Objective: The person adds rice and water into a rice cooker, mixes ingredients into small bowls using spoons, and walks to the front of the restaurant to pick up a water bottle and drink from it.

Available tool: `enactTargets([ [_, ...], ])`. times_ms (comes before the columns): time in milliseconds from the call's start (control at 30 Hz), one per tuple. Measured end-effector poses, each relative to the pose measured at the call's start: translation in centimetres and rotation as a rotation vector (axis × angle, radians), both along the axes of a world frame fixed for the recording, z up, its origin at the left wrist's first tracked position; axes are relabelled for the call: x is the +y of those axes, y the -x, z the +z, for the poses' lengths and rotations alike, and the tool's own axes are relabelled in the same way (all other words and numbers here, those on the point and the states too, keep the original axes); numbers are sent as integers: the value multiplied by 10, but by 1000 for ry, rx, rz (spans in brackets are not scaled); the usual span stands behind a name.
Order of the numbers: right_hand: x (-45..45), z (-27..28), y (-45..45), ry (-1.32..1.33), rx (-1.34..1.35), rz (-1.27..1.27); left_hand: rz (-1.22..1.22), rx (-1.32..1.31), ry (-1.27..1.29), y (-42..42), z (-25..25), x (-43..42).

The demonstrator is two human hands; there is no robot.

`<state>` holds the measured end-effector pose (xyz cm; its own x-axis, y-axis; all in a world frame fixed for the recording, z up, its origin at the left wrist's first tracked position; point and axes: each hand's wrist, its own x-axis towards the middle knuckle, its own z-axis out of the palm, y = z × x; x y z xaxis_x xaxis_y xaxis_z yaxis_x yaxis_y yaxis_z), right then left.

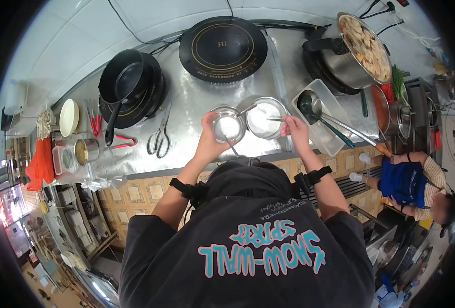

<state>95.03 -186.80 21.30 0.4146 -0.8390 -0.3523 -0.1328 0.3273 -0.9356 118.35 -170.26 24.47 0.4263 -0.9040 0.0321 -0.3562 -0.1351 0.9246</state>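
My left hand (209, 137) is closed around the left side of a small metal bowl (218, 112) with white contents. A thin handle (232, 146) sticks out of this bowl toward me. Just to the right stands a second metal bowl (283, 107), holding white stuff that looks like powder. My right hand (295, 131) pinches the handle of a spoon (275, 119) that reaches into the second bowl; its tip is not clear. Another metal handle (247, 109) lies across where the two bowls meet.
Behind the bowls sits a black induction cooker (222, 66). Left are a black pan (127, 77) and scissors (160, 137). Right are a clear tray (317, 134) with a ladle (309, 102) and a full pot (348, 64). A person in a blue apron (403, 179) stands at right.
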Motion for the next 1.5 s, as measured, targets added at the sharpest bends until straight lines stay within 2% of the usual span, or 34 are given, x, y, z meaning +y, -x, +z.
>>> enactTargets([
  [200, -5, 8, 15, -288, -32, -130, 11, -4, 7, -2, -2, 1],
  [300, -7, 18, 29, -325, -80, -170, -21, -14, 15, 0, -4, -3],
  [400, -5, 43, 40, -256, -76, -213, -96, -19, 56, 5, -1, -13],
  [500, 6, 90, 38, -131, -51, -249, -160, 38, 26, 13, 5, -24],
  [667, 36, 134, 18, 65, -51, -130, -242, 45, -21, 30, 13, -41],
  [700, 43, 137, 12, 100, -57, -91, -253, 22, 6, 32, 12, -43],
  [800, 57, 141, 5, 539, 97, 137, -274, -6, 34, 35, 10, -47],
  [833, 56, 143, 6, 662, 161, 141, -259, 9, 27, 34, 8, -46],
  [933, 37, 115, 9, 680, 291, 70, -209, 32, 27, 27, 3, -38],
  [1033, 21, 42, 16, 557, 395, 88, -156, 47, 42, 15, 3, -29],
  [1133, 24, 10, 10, 165, 160, 21, -68, -19, 108, 8, 8, -18],
  [1167, 24, 4, 9, 29, 83, 9, -50, -35, 106, 6, 12, -16],
  [1267, 22, 3, 10, -136, 40, -93, -3, -62, 31, 2, 5, -8],
  [1500, 10, 18, 38, -309, -98, -232, -4, -56, 52, 3, 1, -7],
])
